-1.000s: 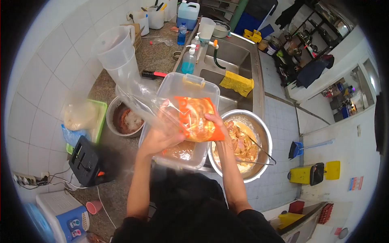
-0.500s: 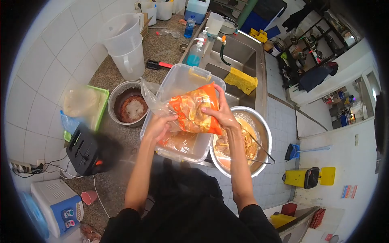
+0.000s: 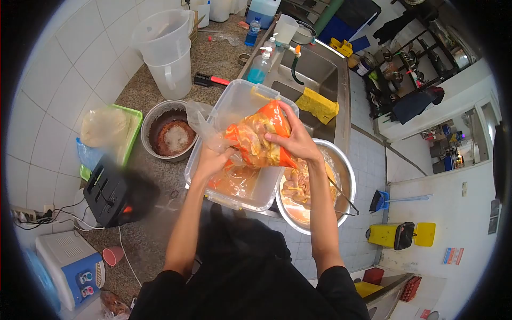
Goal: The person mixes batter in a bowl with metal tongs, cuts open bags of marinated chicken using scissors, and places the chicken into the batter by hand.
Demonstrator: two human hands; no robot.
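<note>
A clear plastic bag with orange print [image 3: 255,141], filled with pieces of what looks like raw marinated chicken, is held above a translucent plastic tub [image 3: 226,104]. My left hand [image 3: 214,160] is closed around the gathered neck of the bag, whose loose clear end sticks out past it. My right hand [image 3: 298,140] grips the opposite, orange end, thumb on top. Under the bag, more plastic and orange-tinted contents lie in the tub. Right of the tub, partly behind my right forearm, is a metal bowl [image 3: 349,173] with meat pieces [image 3: 295,186] in pale liquid and tongs [image 3: 344,198].
A pot [image 3: 146,141] with reddish-brown residue and pale powder stands left of the tub. Behind are stacked measuring jugs [image 3: 169,69], a blue soap bottle [image 3: 258,69] and a sink with a yellow cloth [image 3: 317,106]. A black appliance [image 3: 109,194] and water dispenser [image 3: 72,266] are at left.
The bag has tipped a little, its right end rising and the meat pieces shifting inside. Both hands keep their hold. The view has shifted slightly.
</note>
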